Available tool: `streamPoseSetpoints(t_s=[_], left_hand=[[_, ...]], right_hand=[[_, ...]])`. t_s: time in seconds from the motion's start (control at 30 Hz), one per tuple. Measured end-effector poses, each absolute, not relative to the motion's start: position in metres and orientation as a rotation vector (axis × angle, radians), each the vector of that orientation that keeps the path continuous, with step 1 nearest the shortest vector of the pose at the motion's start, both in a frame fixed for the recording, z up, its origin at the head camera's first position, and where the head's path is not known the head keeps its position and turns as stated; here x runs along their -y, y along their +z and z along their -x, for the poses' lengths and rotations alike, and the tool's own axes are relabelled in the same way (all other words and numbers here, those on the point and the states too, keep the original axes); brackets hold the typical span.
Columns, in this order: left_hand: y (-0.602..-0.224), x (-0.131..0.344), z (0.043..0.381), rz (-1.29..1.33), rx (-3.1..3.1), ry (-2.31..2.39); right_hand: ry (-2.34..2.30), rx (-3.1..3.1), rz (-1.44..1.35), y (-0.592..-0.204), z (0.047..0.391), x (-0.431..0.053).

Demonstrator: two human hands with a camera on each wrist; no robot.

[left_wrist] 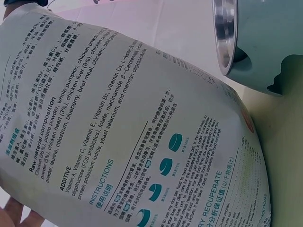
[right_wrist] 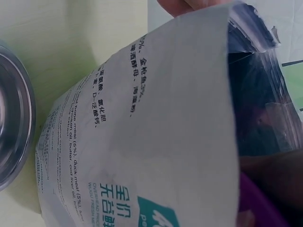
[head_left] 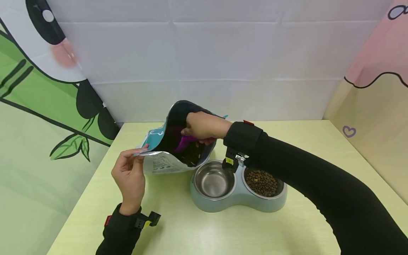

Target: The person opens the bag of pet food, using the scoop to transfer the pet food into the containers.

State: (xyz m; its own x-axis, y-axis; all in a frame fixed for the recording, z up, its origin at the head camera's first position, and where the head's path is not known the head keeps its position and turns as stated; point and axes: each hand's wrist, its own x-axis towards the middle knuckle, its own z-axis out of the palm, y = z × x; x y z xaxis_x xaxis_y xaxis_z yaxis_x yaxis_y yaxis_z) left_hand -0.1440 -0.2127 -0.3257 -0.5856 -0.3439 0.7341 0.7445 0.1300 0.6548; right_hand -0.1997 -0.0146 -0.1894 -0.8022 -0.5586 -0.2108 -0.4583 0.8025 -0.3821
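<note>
A white and teal pet food bag [head_left: 165, 162] leans with its wide mouth toward me, dark kibble [head_left: 191, 156] showing inside. My left hand [head_left: 130, 173] pinches the left corner of the bag's mouth between thumb and fingers. Inside the mouth, my right hand [head_left: 204, 125] grips a purple scoop [head_left: 185, 142], whose front end is down in the bag by the kibble. In the right wrist view the purple scoop [right_wrist: 260, 203] shows at the bag's opening. Printed text covers the bag's side [left_wrist: 118, 109] in the left wrist view.
Right of the bag stands a pale blue double feeder [head_left: 237, 202]. Its left steel bowl [head_left: 215, 180] shows bare metal; kibble [head_left: 262, 182] lies in the right one, partly under my right sleeve [head_left: 296, 166]. A light wooden table [head_left: 178, 226] carries everything, with a white curtain [head_left: 223, 56] behind.
</note>
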Motion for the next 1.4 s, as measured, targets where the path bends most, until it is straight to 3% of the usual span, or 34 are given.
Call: streamPoseSetpoints(t_s=[1.4], left_hand=[[-0.326,0.215,0.151,0.396,1.539,-1.596]], right_hand=[[-0.612,-2.596,0.774,-0.173,0.184,-0.008]])
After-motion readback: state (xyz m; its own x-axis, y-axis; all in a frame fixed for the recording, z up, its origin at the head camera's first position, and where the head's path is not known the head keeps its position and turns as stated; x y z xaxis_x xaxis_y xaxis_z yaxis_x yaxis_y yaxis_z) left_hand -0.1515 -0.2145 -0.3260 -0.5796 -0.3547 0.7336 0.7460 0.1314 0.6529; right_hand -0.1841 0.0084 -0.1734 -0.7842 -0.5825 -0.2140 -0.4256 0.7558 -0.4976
